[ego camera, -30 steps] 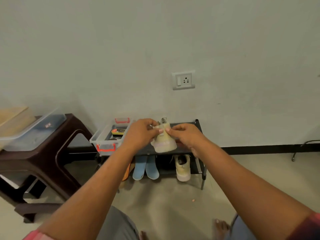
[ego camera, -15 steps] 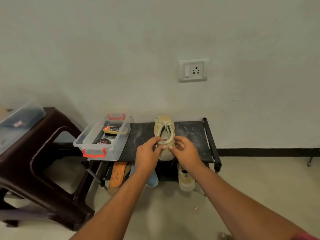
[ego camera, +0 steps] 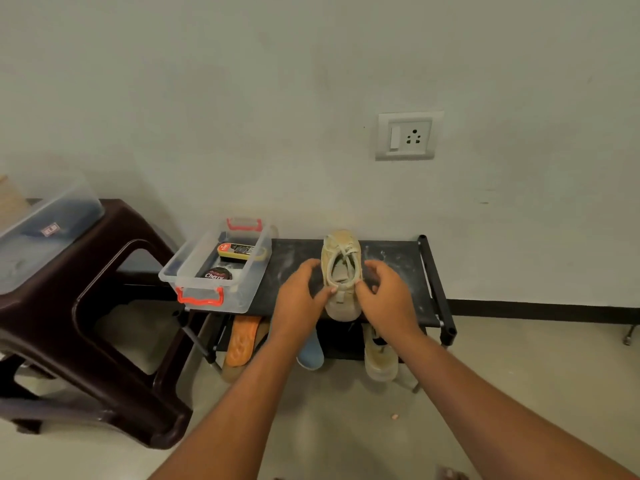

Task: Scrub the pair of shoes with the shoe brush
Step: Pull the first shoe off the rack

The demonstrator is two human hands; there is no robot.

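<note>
Beige and dusty, the shoe [ego camera: 341, 268] stands on the top shelf of a black shoe rack [ego camera: 407, 252], toe to the wall and heel overhanging the front edge. It sits directly between the two hands. The left hand [ego camera: 298, 299] is beside its left flank with fingers [ego camera: 311, 265] straight and spread, clear of the upper; only the thumb tip touches the heel collar. The right hand [ego camera: 388, 299] mirrors it on the other flank, its fingers [ego camera: 372, 266] loosely arched, with one tip against the collar; whether it pinches the rim I cannot tell.

The shoe has pale laces, a soft-looking upper and a thick rounded sole. The shelf top is flat, dark and smeared with white dust, framed by round black tubes. Its mate [ego camera: 379, 358] stands on the lower shelf, under the right wrist.

Left on the shelf, a clear plastic box [ego camera: 242, 299] with red handles juts past the front edge, holding a round polish tin [ego camera: 218, 274] and a yellow-and-black oblong piece [ego camera: 242, 251]. A glossy brown stool [ego camera: 104, 306] is close beside the rack's left end. Bare shelf shows between box and shoe and out to the right rail, and pale floor [ego camera: 346, 427] lies open in front.
</note>
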